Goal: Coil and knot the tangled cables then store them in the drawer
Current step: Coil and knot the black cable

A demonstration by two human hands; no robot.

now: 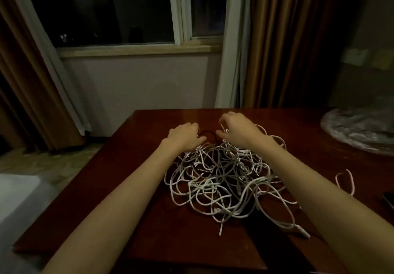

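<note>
Head view shows me the big brown counter (pixel 149 209) by a dark window (pixel 119 9) with long curtains (pixel 285 39). On the right sits a round thing wrapped in shiny plastic (pixel 360 128). A big messy pile of white cables (pixel 226 180) lies in the middle of the counter. One small cable loop (pixel 345 181) lies apart on the right. My left hand (pixel 184 135) rests at the pile's far edge, fingers curled; I cannot tell if it holds anything. My right hand (pixel 236 129) pinches a white cable.
</note>
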